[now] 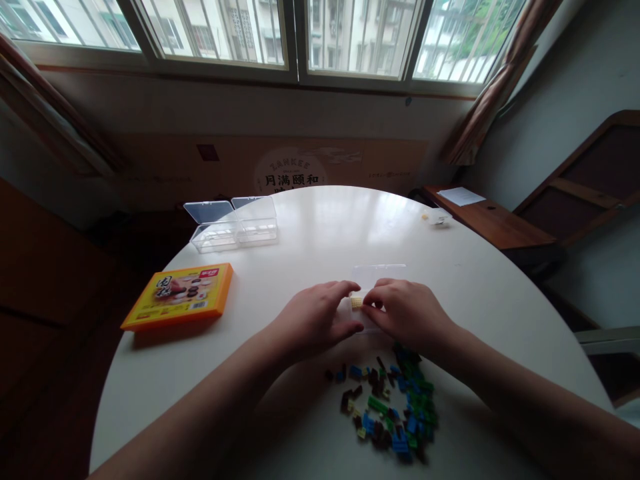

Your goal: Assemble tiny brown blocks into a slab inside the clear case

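My left hand curves around the left end of a small clear plastic box, thumb along the near side and fingers along the far side. Inside the box, between both hands, sits a pale yellow studded brick piece. The fingertips of my right hand are pinched together at the yellow piece's right end. The box's clear lid stands out behind the hands. Just in front of the hands, a loose pile of small building bricks in green, blue, dark brown and pale yellow is spread on the white table.
An orange-edged yellow game box lies at the left. Behind it stands a clear two-part case with raised lids. A small clear bag lies at the far right. Beyond the table is a brown wooden desk with paper on it.
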Demonstrator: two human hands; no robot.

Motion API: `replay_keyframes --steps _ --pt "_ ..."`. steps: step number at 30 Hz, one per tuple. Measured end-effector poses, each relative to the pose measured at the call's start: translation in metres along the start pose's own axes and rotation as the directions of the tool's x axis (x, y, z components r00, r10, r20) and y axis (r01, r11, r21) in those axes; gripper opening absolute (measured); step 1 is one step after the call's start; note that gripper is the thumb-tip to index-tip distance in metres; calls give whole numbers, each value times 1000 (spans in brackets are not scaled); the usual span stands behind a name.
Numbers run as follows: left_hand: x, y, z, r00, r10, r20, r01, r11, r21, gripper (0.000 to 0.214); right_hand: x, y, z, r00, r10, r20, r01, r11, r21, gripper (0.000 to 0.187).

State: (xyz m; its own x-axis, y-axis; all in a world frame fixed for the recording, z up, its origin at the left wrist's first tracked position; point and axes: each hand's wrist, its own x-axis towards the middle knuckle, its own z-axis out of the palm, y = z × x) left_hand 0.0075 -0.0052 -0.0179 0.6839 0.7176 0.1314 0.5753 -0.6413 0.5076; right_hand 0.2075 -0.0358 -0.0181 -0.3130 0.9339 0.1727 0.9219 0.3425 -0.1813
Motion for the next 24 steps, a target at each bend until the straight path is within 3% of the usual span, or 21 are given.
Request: replay_keyframes --steps 10,14,17,21,24 --pt "-1 0 1 1000 -11 10 11 999 38 44 -3 0 -6 1000 -12 6 11 999 52 18" --pt "-6 3 -10 997 -29 74 26 999 31 45 -13 1 -16 999 -25 -37 27 999 41 17" --pt "-9 5 -22 992 -37 117 33 999 37 34 -20 5 -27 997 -42 -57 47 996 76 15" --pt "-9 9 -32 979 -11 205 -5 997 78 23 -25 11 -43 980 -201 -15 200 965 170 15" --pt "-8 14 -31 955 41 294 -62 996 62 24 -29 9 -52 913 -391 118 362 908 210 17"
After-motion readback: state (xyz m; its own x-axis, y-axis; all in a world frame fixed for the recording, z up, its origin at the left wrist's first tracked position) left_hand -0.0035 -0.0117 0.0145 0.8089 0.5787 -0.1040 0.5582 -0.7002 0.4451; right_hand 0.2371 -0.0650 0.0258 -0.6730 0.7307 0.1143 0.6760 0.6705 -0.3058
